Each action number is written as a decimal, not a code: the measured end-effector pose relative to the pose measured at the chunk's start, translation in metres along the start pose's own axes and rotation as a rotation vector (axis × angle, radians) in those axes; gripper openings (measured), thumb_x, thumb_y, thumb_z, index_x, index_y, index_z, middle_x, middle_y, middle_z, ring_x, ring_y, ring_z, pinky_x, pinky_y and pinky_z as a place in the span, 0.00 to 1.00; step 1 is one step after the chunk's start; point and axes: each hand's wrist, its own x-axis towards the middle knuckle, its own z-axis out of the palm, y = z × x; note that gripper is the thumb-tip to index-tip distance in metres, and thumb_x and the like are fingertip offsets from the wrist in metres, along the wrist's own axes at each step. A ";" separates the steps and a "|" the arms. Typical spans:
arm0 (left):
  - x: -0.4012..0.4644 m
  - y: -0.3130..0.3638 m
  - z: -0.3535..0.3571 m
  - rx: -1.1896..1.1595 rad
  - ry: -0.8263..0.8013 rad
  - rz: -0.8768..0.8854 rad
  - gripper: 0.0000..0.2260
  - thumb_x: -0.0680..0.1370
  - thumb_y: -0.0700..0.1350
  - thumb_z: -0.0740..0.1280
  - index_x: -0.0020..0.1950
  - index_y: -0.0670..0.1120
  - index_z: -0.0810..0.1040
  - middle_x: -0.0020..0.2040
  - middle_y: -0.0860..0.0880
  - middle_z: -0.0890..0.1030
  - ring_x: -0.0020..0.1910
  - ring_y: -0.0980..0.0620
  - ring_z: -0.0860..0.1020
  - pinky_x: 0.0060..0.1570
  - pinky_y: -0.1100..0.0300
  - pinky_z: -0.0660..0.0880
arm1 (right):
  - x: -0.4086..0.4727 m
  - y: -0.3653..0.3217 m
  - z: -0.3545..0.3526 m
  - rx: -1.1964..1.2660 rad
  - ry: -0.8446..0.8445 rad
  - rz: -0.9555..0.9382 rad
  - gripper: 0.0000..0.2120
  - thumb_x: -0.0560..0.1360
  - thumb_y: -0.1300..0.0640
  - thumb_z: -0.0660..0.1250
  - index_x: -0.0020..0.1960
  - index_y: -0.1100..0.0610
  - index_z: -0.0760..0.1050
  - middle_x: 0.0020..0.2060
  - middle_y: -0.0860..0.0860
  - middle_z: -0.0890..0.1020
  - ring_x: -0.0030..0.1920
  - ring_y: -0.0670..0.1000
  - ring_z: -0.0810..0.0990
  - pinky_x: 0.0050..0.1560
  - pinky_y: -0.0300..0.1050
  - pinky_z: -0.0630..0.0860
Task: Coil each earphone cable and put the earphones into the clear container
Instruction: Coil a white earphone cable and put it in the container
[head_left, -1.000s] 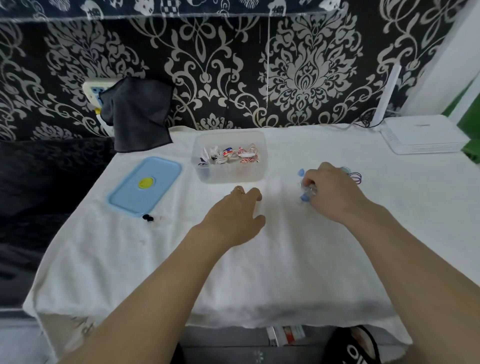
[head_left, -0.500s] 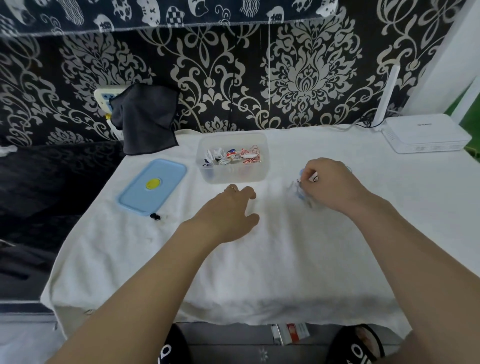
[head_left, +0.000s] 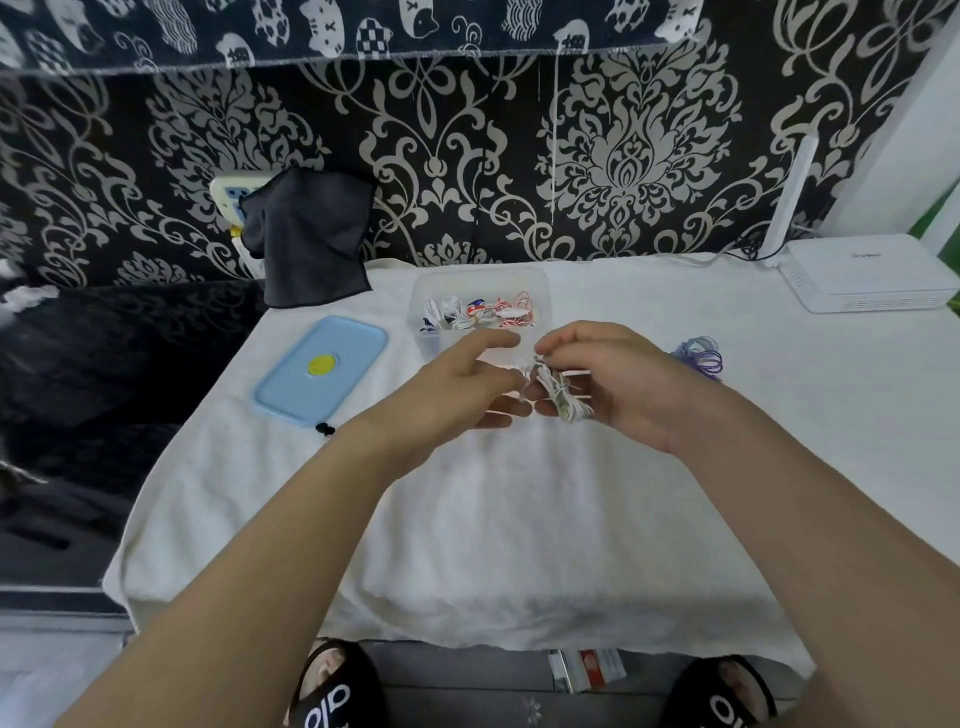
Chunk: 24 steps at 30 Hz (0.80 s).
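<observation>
A clear container (head_left: 431, 332) stands at the back middle of the white cloth, with several coiled earphones inside. Just in front of it, my right hand (head_left: 618, 384) is lifted off the cloth and grips a bundle of white earphone cable (head_left: 561, 395). My left hand (head_left: 457, 395) reaches in from the left, its fingers stretched toward the bundle and touching its end. A purple coiled earphone (head_left: 701, 353) lies on the cloth to the right of my right hand.
A light blue lid (head_left: 322, 371) with a yellow spot lies left of the container, a small black ear tip (head_left: 324, 428) by its near corner. A dark cloth (head_left: 306, 239) hangs at the back left. A white router (head_left: 867, 278) sits at the back right.
My right hand has lifted the white cable bundle off the cloth and carried it left toward the middle. My left hand has risen from the cloth to meet it.
</observation>
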 end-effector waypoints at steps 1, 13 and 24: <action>-0.001 0.001 -0.002 -0.025 0.001 -0.001 0.14 0.81 0.40 0.65 0.67 0.49 0.74 0.56 0.41 0.84 0.50 0.49 0.86 0.57 0.55 0.81 | 0.000 0.000 0.004 0.017 -0.021 0.017 0.08 0.79 0.69 0.61 0.53 0.62 0.77 0.39 0.60 0.84 0.37 0.55 0.84 0.42 0.48 0.84; -0.002 -0.012 -0.038 -0.038 0.076 0.031 0.07 0.80 0.38 0.67 0.58 0.40 0.80 0.45 0.44 0.85 0.43 0.52 0.83 0.54 0.58 0.82 | 0.012 0.002 0.034 0.116 -0.130 0.100 0.12 0.76 0.71 0.59 0.52 0.62 0.79 0.41 0.59 0.84 0.32 0.51 0.77 0.31 0.40 0.75; -0.011 -0.027 -0.077 0.091 0.156 0.067 0.06 0.80 0.39 0.69 0.54 0.40 0.82 0.47 0.39 0.86 0.42 0.52 0.84 0.49 0.60 0.83 | 0.028 0.014 0.075 -0.070 -0.142 0.065 0.05 0.78 0.58 0.69 0.50 0.60 0.80 0.36 0.53 0.82 0.30 0.47 0.75 0.29 0.39 0.73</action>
